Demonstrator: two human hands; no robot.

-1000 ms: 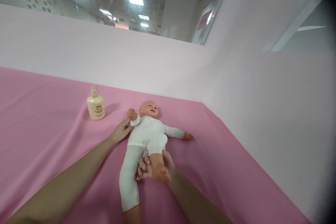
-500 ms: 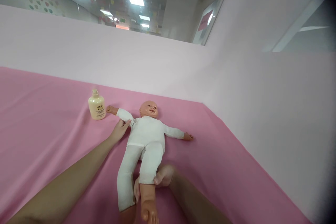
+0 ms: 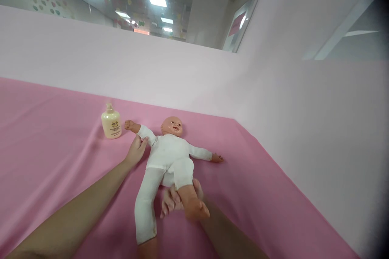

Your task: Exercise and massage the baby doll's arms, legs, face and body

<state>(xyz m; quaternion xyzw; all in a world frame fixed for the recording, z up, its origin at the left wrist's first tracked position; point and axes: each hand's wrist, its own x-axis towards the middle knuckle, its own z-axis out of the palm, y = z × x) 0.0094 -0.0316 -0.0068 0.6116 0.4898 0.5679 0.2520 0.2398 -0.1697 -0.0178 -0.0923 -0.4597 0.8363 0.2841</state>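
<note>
A baby doll in a white suit lies on its back on the pink sheet, head toward the far wall. My left hand rests against the doll's upper arm near the shoulder, fingers loosely around the sleeve. My right hand grips the doll's bare lower leg and holds it bent upward, the foot pointing at me. The doll's other leg lies straight on the sheet. One doll arm stretches toward the bottle, the other out to the right.
A cream lotion bottle stands upright on the sheet just left of the doll's outstretched hand. Pale pink walls close the far side and the right side. The sheet has soft folds at the left.
The doll's leg, lying flat half a second ago, is bent up again in my right hand. The doll's arm stays extended toward the bottle; my left hand shifted slightly.
</note>
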